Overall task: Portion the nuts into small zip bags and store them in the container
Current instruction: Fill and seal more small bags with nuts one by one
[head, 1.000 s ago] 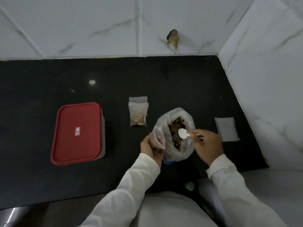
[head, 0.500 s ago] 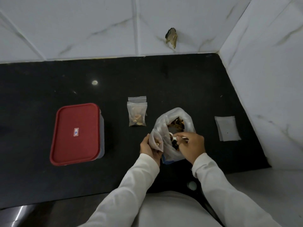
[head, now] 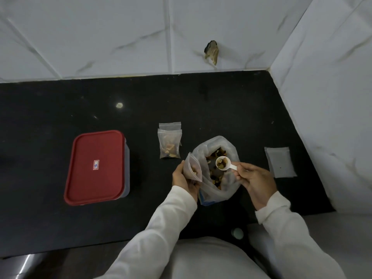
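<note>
Step in hand, by my reading: move a loaded spoon [head: 222, 163] from the big bag [head: 221, 191] into the small zip bag [head: 193, 168]. The spoon is heaped with nuts and hangs just above the big bag's open mouth. The small bag sits just left of the big bag, against its side, mouth open, a few nuts already in it.

To do it well:
- keep the spoon bowl level and over the big bag's mouth as long as possible, so strays drop back in
- bring the small bag's mouth to the spoon
- tip slowly, and keep crumbs off the zip strip so it seals

Left hand [head: 184, 181] grips the small bag, fingers curled round it. Right hand [head: 254, 183], right of the big bag, pinches the spoon's short handle at the fingertips, forearm coming in from the near right.

Filled bags [head: 170, 147] lie just beyond-left of the big bag, and the container [head: 96, 166], red lid on, well to its left. Empty bags [head: 279, 162] lie flat to its right, all on the dark worktop [head: 201, 101]
</note>
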